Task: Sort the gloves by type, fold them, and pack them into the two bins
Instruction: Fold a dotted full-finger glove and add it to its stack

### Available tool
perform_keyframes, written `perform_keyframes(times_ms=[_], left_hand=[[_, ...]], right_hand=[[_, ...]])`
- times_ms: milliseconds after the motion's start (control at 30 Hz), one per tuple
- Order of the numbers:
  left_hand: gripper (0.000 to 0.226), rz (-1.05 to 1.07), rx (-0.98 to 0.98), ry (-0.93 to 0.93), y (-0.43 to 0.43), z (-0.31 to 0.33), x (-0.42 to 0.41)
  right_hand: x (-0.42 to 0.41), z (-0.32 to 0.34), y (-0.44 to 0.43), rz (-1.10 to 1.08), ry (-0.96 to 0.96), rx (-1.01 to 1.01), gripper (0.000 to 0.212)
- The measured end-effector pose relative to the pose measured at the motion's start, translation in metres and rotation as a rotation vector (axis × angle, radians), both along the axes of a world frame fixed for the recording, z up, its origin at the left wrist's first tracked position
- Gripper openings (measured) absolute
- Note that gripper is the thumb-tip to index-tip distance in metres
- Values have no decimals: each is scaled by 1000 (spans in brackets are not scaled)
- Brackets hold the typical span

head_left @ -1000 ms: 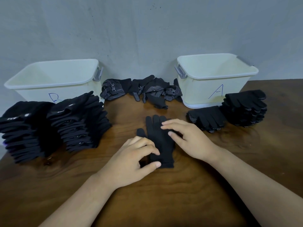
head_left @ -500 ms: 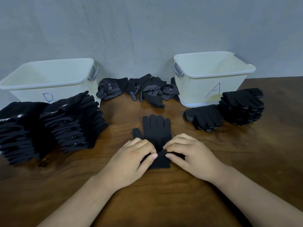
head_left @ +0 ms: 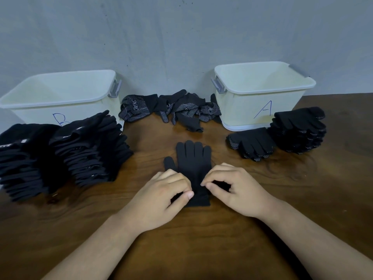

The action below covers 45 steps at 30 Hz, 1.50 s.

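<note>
Black glove (head_left: pixel 193 160): my right hand (head_left: pixel 238 190), earlier flat on it, now pinches its cuff, as does my left hand (head_left: pixel 161 197).

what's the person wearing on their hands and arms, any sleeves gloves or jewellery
The left hand and right hand are bare, with no gloves, rings or wristwatch showing, and short unpainted nails. The left forearm and right forearm are uncovered to the frame edge, so no sleeve is in view.
</note>
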<state>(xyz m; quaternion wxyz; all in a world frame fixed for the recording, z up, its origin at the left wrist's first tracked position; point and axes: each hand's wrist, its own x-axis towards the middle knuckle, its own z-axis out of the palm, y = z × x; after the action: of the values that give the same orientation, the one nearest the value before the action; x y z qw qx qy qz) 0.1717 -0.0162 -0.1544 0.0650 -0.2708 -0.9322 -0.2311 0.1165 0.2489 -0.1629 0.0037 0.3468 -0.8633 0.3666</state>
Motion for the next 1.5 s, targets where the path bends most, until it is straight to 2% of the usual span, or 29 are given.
perform_keyframes(times_ms=[100, 200, 300, 400, 667, 833, 900, 1167, 1267, 1333, 1400, 1500], left_hand=[[20, 74, 126, -25, 0, 1, -5], [21, 117, 119, -20, 9, 7, -22], [41, 51, -16, -175, 24, 12, -43], [50, 19, -185, -260, 34, 9, -58], [56, 90, -327, -293, 39, 8, -94], [57, 77, -378, -247, 35, 2, -114], [57, 60, -344, -224, 32, 1, -114], [41, 184, 65, -38, -1, 9, -76], [27, 95, 30, 19, -8, 10, -47], [21, 1, -17, -17, -13, 8, -34], [22, -54, -55, -57, -17, 4, -27], [23, -57, -25, -81, -22, -1, -23]], right_hand=[[-2, -1, -7, -14, -7, -3, 12], [-2, -4, -7, 7, 34, 67, 24], [-1, -3, -5, 7, 38, 83, 27], [0, -3, -4, -13, 28, 85, 28], [3, -3, -4, -35, 39, 83, 27], [3, -3, -4, -35, 37, 92, 28], [4, -2, -4, -37, 38, 89, 28], [4, -2, -4, -23, 58, 104, 29], [5, -4, -3, -19, 85, 121, 29], [4, -3, -3, -21, 94, 133, 30], [5, 0, -3, -14, 86, 157, 38], [6, 3, -5, 19, 107, 301, 55]])
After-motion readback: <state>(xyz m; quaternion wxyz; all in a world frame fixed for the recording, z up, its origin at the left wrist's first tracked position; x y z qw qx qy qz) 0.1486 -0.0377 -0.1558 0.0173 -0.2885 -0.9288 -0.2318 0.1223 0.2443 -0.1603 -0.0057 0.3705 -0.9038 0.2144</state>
